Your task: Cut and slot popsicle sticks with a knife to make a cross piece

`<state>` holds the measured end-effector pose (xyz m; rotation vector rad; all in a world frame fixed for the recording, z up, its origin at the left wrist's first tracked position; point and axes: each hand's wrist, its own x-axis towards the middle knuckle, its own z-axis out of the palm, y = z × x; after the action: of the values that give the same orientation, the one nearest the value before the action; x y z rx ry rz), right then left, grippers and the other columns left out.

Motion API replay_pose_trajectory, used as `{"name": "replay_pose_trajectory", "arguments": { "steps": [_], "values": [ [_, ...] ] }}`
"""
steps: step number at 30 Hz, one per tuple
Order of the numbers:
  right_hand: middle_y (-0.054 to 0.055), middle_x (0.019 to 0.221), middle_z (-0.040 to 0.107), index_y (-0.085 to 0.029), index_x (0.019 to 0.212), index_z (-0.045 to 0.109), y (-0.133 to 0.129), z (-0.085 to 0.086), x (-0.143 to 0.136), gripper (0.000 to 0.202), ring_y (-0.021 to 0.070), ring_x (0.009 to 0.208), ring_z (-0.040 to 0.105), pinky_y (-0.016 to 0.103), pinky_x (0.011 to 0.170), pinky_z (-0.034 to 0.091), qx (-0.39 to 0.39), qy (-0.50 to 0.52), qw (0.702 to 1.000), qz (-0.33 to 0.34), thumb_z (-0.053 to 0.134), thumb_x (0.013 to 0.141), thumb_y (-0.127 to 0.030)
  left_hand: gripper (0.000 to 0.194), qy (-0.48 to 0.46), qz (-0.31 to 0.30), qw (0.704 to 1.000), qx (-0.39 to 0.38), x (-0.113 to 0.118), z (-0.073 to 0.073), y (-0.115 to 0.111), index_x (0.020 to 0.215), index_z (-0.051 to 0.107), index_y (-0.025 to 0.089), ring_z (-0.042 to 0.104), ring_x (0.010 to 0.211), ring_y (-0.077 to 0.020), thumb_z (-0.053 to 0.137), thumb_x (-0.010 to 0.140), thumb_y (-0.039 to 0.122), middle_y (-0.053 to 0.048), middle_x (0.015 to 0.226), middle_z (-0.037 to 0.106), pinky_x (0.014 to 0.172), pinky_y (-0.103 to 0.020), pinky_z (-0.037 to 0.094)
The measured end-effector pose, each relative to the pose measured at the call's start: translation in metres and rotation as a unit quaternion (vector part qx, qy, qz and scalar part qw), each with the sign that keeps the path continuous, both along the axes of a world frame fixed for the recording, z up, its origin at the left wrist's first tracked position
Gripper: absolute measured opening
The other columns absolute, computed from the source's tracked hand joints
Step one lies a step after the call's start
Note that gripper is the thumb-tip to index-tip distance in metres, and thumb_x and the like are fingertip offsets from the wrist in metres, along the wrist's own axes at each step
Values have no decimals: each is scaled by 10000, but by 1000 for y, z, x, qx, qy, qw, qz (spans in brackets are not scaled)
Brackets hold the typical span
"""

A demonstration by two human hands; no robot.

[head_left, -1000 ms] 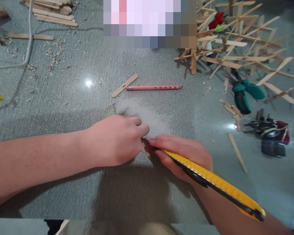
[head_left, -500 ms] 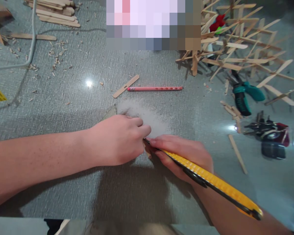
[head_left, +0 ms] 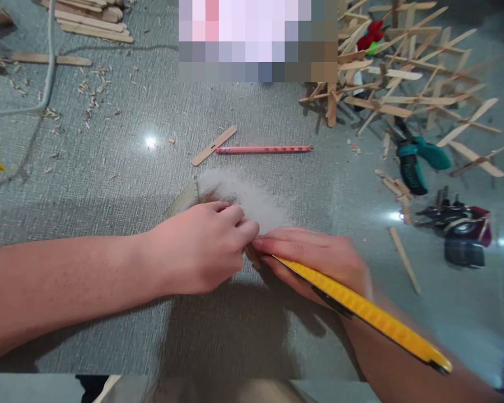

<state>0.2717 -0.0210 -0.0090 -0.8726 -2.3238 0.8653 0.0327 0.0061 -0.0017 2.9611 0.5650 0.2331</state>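
My right hand (head_left: 319, 254) is closed around a yellow and black utility knife (head_left: 361, 305), its handle running down to the lower right. The front end of the knife meets the fingers of my left hand (head_left: 205, 246), and the blade is hidden there. With curled fingers my left hand pinches a wooden craft stick (head_left: 252, 257), of which only a short end shows below the knuckles. Partly under that hand lies a translucent flat piece (head_left: 183, 198), beside a whitish patch (head_left: 260, 196) on the table.
Beyond my hands a pink pencil (head_left: 264, 149) touches a notched craft stick (head_left: 214, 146). To the right are teal-handled pliers (head_left: 412, 162), a dark red and black object (head_left: 466, 229) and a lattice of sticks (head_left: 420, 101). A grey cable (head_left: 50, 67) and wood chips lie left.
My left hand has shifted slightly down and turned a little. The knife handle has rolled, showing less of its black edge. The whole view has moved slightly.
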Motion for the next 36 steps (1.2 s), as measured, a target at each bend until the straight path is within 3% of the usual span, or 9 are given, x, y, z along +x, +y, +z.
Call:
{"name": "replay_pose_trajectory", "arguments": {
  "steps": [9,24,30,36],
  "values": [
    [43,1018,795,-277,1341,662,-1,-6,8,407,205,899,776,323,775,656,-16,-1,1000,5,619,969,-117,171,46,-11,999,6,-1,0,-2,731,684,167,582,778,-215,671,892,223,-92,939,660,658,-378,427],
    [4,974,806,-368,1314,669,2,-3,4,429,190,826,787,286,741,664,-13,6,1000,-11,613,969,-119,208,-8,-9,1000,10,-3,-3,0,689,631,170,555,760,-193,661,895,181,-81,887,655,676,-360,411],
    [15,888,803,-285,1127,737,4,-1,4,238,173,767,781,257,665,645,-24,63,995,-71,635,958,-153,245,-41,-5,998,50,-4,-5,5,730,658,165,565,731,-184,584,964,162,-60,860,666,643,-355,418],
    [21,899,807,-298,1099,749,1,1,3,231,176,756,777,271,664,649,-42,70,987,-136,647,955,-149,295,-79,26,995,53,-8,-8,17,783,671,163,557,722,-159,504,1026,167,-34,824,664,611,-319,396]
  ]
}}
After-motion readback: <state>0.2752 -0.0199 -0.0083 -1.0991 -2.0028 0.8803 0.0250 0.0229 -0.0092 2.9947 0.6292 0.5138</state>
